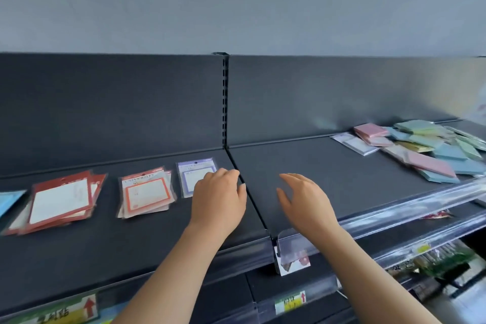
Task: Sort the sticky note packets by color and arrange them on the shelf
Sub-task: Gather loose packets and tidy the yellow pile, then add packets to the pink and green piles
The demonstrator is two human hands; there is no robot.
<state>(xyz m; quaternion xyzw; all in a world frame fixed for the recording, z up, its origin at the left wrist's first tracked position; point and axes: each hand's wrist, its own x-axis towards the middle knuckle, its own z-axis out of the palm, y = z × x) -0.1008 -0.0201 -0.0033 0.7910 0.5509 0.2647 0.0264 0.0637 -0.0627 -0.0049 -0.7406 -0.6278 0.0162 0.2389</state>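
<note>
On the dark shelf (pixel 302 166) lie sorted stacks: dark red packets (pixel 60 200) at the left, orange-red packets (pixel 146 192) beside them, and a purple packet (pixel 192 173) further right. My left hand (pixel 218 200) rests over the purple packet's right edge with fingers curled; whether it grips the packet I cannot tell. Just right of it, my right hand (pixel 302 202) hovers over bare shelf, fingers apart and holding nothing. An unsorted heap of pink, blue, green and white packets (pixel 426 150) lies at the far right.
A blue packet (pixel 9 200) pokes in at the left edge. The shelf's seam (pixel 252 192) runs between my hands. A clear price rail (pixel 394 213) lines the front edge, with lower shelves of goods (pixel 441 258) underneath at the right.
</note>
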